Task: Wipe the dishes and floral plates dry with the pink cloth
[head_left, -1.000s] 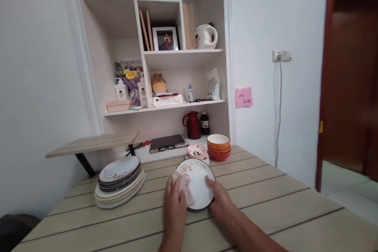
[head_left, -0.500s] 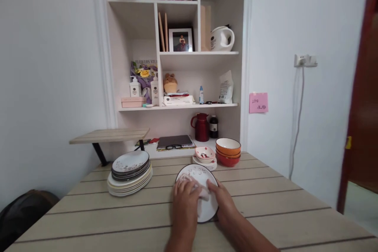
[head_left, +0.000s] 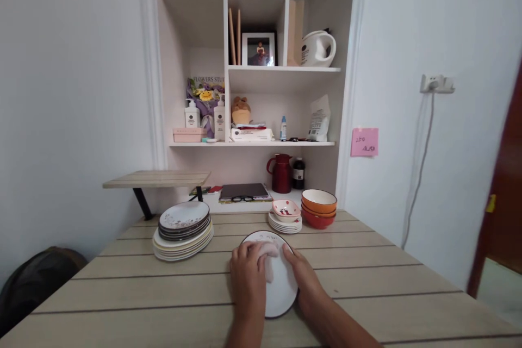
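Note:
A white plate (head_left: 282, 288) with a dark rim and a floral print tilts up over the front of the table. My right hand (head_left: 305, 277) grips its right edge, thumb on the upper face and the other fingers hidden behind. Against the plate's left part, my left hand (head_left: 248, 272) has its fingers closed on a pale pink cloth (head_left: 269, 250), which is pressed to the plate's face. Further left stands a stack of plates (head_left: 183, 231), dark-rimmed ones on top of pale yellow-edged ones.
Behind the plate are small white dishes (head_left: 285, 225) with a patterned bowl (head_left: 286, 210) on top, beside stacked orange and red bowls (head_left: 318, 209). A raised wooden stand (head_left: 157, 178) is at the back left. A shelf unit (head_left: 281, 69) holds a red jug (head_left: 281, 174) and a laptop (head_left: 244, 191).
The cloth and my left hand have shifted slightly on the plate, leaving more of its right side showing. The camera view has turned a little left. My right hand keeps its hold.

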A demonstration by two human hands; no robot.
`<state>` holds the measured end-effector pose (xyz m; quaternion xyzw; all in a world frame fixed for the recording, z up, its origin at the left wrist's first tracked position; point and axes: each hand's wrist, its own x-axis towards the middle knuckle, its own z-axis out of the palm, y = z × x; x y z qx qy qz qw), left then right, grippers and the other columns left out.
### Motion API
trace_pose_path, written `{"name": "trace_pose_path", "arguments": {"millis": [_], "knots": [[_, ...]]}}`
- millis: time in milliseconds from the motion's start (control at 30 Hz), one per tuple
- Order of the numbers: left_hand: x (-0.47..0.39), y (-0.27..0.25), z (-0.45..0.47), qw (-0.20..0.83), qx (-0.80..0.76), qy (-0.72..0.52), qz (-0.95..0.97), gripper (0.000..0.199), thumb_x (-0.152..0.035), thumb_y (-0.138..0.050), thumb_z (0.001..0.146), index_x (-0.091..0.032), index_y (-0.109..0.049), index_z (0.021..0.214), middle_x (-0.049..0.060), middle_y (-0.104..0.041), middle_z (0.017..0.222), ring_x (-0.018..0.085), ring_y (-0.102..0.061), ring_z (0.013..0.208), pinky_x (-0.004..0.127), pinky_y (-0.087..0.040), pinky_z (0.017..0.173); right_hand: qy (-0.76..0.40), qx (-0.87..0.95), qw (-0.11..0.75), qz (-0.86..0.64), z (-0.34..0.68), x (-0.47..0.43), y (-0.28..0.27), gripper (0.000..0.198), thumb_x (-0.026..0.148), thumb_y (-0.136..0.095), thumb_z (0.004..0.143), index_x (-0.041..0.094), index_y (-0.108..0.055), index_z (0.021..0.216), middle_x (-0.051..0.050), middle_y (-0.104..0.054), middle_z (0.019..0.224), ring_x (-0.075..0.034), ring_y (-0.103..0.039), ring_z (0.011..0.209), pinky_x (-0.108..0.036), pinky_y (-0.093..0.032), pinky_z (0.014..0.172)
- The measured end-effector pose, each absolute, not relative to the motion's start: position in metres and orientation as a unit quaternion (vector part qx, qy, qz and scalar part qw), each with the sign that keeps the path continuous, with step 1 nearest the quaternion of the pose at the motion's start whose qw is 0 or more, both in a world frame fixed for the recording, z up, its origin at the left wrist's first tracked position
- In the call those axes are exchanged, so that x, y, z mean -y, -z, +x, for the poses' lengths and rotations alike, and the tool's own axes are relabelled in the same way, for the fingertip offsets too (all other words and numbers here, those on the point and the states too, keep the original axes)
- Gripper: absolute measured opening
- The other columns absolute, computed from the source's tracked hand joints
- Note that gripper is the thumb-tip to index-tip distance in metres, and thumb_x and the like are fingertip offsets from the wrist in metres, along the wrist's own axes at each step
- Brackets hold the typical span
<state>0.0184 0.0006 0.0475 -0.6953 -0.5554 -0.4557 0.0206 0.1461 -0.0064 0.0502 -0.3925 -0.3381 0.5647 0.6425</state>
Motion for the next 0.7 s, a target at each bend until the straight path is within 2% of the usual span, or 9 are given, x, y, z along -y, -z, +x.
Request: {"name": "trace_pose_path", "arguments": {"millis": [167, 400, 533, 600, 700], "knots": [[0.003, -0.051, 0.019, 0.053, 0.586, 0.415, -0.694, 0.032, -0.012, -0.057, 0.083, -0.029, -0.068, 0.108, 0.005, -0.065, 0.108, 0.026, -0.054, 0.103, 0.039, -0.041, 0.089, -0.561, 0.311, 0.657, -0.397, 0.146, 0.004, -0.047, 0.045, 0.046, -0.073, 0.069, 0.014, -0.067, 0.099, -0.008, -0.077, 0.082, -0.025, -0.071, 0.073, -0.034, -0.053, 0.068], [0.006, -0.053, 0.028, 0.000, 0.499, 0.401, -0.768, 0.030, -0.015, -0.065, 0.079, -0.030, -0.069, 0.105, 0.003, -0.065, 0.109, 0.025, -0.053, 0.104, 0.037, -0.039, 0.092, -0.541, 0.258, 0.698, -0.392, 0.154, -0.009, -0.043, 0.042, 0.043, -0.072, 0.070, 0.013, -0.064, 0.099, -0.008, -0.077, 0.078, -0.025, -0.070, 0.069, -0.036, -0.054, 0.065], [0.010, -0.051, 0.037, -0.038, 0.461, 0.402, -0.790, 0.045, -0.019, -0.076, 0.069, -0.033, -0.066, 0.110, 0.002, -0.063, 0.114, 0.026, -0.052, 0.107, 0.039, -0.037, 0.094, -0.542, 0.251, 0.703, -0.385, 0.157, -0.011, -0.041, 0.043, 0.043, -0.072, 0.071, 0.014, -0.063, 0.102, -0.007, -0.077, 0.078, -0.024, -0.070, 0.069, -0.035, -0.055, 0.065], [0.008, -0.049, 0.037, -0.055, 0.462, 0.437, -0.770, 0.037, -0.013, -0.073, 0.068, -0.031, -0.069, 0.100, 0.002, -0.065, 0.107, 0.025, -0.054, 0.103, 0.038, -0.038, 0.092, -0.540, 0.250, 0.705, -0.387, 0.158, -0.011, -0.042, 0.046, 0.042, -0.073, 0.070, 0.014, -0.062, 0.105, -0.007, -0.077, 0.080, -0.024, -0.071, 0.070, -0.036, -0.056, 0.066], [-0.004, -0.045, 0.023, -0.089, 0.471, 0.587, -0.652, 0.029, -0.005, -0.063, 0.069, -0.028, -0.070, 0.085, 0.002, -0.066, 0.092, 0.022, -0.056, 0.093, 0.035, -0.041, 0.088, -0.539, 0.243, 0.704, -0.394, 0.157, -0.008, -0.043, 0.050, 0.041, -0.073, 0.071, 0.015, -0.060, 0.112, -0.006, -0.077, 0.080, -0.025, -0.072, 0.073, -0.037, -0.057, 0.069]]}}
